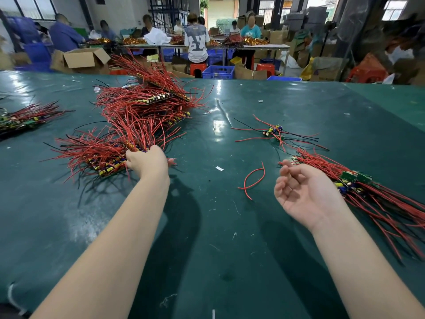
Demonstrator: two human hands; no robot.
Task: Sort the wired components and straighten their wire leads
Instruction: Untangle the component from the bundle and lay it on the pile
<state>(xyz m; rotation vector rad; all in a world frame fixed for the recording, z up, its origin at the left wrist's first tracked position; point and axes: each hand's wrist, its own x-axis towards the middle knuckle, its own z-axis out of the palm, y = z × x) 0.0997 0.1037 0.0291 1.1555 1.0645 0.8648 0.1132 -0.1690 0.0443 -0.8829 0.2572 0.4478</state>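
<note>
While the left hand (147,160) reaches forward into the big unsorted heap of wired components (138,116), its fingers are curled down over the near edge of the heap, apparently gripping a few boards and their red leads; the fingertips are hidden, so exactly how many it holds cannot be told. The heap sprawls across the left-centre of the dark green desk (218,238), red wires bristling in every direction, which probably marks it as the supply not yet handled.

The right hand (301,192) hovers palm-up with fingers loosely curled, holding nothing, seemingly ready to receive what the left brings over. Just beside it, to the right, lies a tidy bundle (358,187) with boards together and leads running one way, likely the finished pile, kept near for easy adding. A few loose components (274,132) sit apart farther back, and one stray red wire (253,180) lies between the hands. Other workers sit at distant tables.
</note>
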